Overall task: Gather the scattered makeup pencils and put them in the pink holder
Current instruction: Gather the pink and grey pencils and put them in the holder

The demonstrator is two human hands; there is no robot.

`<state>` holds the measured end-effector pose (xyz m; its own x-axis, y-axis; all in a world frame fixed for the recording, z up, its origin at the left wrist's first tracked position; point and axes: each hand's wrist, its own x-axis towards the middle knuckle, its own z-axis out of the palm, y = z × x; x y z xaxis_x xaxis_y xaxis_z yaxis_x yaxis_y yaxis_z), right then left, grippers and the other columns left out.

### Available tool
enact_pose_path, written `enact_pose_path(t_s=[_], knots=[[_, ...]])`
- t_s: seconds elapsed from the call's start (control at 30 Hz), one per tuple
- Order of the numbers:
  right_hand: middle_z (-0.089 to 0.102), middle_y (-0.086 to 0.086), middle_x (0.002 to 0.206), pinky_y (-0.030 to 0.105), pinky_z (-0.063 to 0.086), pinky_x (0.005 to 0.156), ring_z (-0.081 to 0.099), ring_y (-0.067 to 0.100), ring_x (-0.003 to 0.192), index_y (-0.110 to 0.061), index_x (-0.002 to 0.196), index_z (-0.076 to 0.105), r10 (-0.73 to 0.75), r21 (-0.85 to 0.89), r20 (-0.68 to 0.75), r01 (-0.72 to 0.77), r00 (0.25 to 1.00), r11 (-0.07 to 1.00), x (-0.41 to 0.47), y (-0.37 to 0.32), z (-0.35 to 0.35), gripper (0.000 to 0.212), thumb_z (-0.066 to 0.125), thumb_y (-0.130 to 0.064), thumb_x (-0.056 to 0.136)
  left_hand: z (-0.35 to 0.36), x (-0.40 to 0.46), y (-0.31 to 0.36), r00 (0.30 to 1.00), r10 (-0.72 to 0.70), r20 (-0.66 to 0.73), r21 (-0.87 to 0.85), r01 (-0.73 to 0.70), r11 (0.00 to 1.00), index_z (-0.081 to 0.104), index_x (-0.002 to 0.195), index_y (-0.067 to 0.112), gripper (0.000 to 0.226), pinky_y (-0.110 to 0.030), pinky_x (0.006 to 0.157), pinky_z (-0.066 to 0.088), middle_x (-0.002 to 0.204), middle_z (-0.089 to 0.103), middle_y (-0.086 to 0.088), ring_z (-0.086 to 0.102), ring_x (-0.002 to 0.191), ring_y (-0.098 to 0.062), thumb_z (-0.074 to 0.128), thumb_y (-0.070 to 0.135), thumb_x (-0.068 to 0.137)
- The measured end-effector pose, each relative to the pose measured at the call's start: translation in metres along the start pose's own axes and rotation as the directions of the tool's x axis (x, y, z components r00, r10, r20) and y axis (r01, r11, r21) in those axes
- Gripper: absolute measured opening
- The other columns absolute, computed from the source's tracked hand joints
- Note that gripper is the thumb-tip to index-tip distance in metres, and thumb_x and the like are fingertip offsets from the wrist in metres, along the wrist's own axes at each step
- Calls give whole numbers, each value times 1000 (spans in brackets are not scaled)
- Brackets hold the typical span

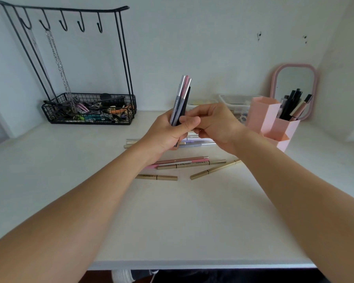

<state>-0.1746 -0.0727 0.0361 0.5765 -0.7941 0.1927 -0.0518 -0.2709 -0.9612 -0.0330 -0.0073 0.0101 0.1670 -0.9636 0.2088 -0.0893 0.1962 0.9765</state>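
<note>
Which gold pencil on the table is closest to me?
The short gold pencil lying alone at the front left, just beside the left forearm. The other gold pencils lie farther back or off to the right.

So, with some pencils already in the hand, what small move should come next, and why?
Probably carry the bundle of pencils to the pink holder and drop it in. The left hand grips several upright, the right hand steadies them, and the holder stands close on the right. The gold pencils on the table can follow.
</note>
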Motion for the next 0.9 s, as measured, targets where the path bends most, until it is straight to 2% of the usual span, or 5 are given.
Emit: enact_pose_path(t_s=[0.17, 0.3, 0.4, 0.57, 0.9], knots=[[67, 6, 75, 21, 43, 53, 51, 10, 56, -5, 95, 76, 46, -41, 8, -46, 999, 998, 0, 0, -5, 10, 69, -11, 91, -5, 3, -2, 1000, -5, 6, -20, 5, 1000, 58, 94, 18, 13, -23, 43, 28, 54, 38, 1, 32, 47, -12, 67, 27, 97], [75, 0, 83, 18, 45, 56, 59, 5, 63, -15, 91, 79, 59, -506, 152, 26, 987, 862, -1, -3, -12, 14, 73, -27, 88, -14, 7, 0, 985, -46, -167, -76, 34, 997, 52, 97, 18, 16, -23, 46, 37, 52, 45, 7, 46, 46, -12, 60, 31, 101], [75, -14, 88, 6, 39, 65, 60, -8, 70, -25, 92, 80, 148, -659, 349, 130, 925, 741, -6, -3, -10, 16, 80, -36, 80, -20, 9, -1, 967, -93, -239, -155, 56, 986, 47, 91, 23, 19, -25, 48, 34, 53, 43, 8, 44, 44, -11, 57, 34, 102], [73, -13, 87, 6, 37, 62, 56, -9, 62, -27, 92, 79, 221, -736, 419, 186, 881, 651, -5, 0, -8, 18, 84, -32, 76, -20, 10, 2, 936, -120, -331, -183, 61, 981, 39, 77, 23, 39, -21, 40, 21, 52, 29, 6, 26, 40, -11, 58, 49, 99], [71, 3, 77, 25, 47, 69, 58, 11, 69, -19, 83, 78, 239, -731, 343, 99, 908, 675, -3, 1, -20, 11, 82, -29, 79, -23, 12, 2, 926, -122, -357, -211, 47, 976, 34, 68, 23, 45, -20, 39, 22, 52, 30, 6, 25, 42, -11, 62, 42, 98]])
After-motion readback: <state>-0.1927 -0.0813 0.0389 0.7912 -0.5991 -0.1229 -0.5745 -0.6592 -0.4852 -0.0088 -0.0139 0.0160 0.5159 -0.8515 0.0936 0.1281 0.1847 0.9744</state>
